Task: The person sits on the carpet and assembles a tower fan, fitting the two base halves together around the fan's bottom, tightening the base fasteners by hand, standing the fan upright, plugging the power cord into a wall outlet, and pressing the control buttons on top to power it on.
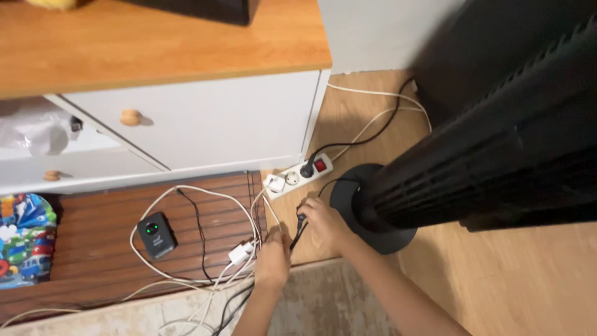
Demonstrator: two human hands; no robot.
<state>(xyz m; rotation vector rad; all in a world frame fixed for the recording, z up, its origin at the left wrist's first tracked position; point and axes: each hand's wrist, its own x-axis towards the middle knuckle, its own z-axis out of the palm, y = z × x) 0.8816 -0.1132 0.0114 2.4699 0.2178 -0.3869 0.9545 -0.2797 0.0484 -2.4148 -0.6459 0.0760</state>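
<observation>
My right hand (324,225) grips a black plug (301,219) with its black cord, low near the floor beside the round base of a black tower fan (497,155). My left hand (272,256) is closed around a bunch of white and black cables (239,261) next to a small white adapter (239,253). Just above both hands lies a white power strip (298,177) with a red switch; one black plug sits in it, and a white plug at its left end.
A white drawer chest (186,124) with a wooden top stands behind, its left drawer pulled open. A small black box with a green light (156,235) lies on a dark slatted wooden mat. Loose white cables loop around it. A colourful mat shows at far left.
</observation>
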